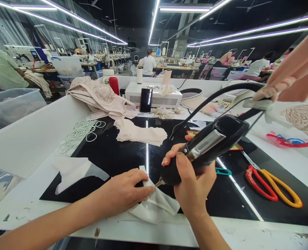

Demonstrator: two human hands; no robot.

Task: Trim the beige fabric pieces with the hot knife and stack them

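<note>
My right hand (195, 184) is wrapped round a thick black hand-held tool (206, 147) with a silver lever and a thin metal tip pointing down-left. The tip meets a thin white fabric piece (167, 199) near the front edge of the glossy black board (102, 146), just beside my left thumb. My left hand (130, 185) holds that fabric down against the board, fingers bent and thumb toward the tip. Its fingertips are partly hidden. From the tool's rear, a black cable (211, 93) loops up to pale pink cloth strips (286, 76) hanging at the upper right.
Scissors (271, 187) with red and orange handles lie on the right. Stacked beige fabric pieces (140, 133) lie beyond my hands, looped pale cord (78, 135) to the left. A white machine box (152, 95), a phone (146, 100) and a red bottle (113, 85) stand behind.
</note>
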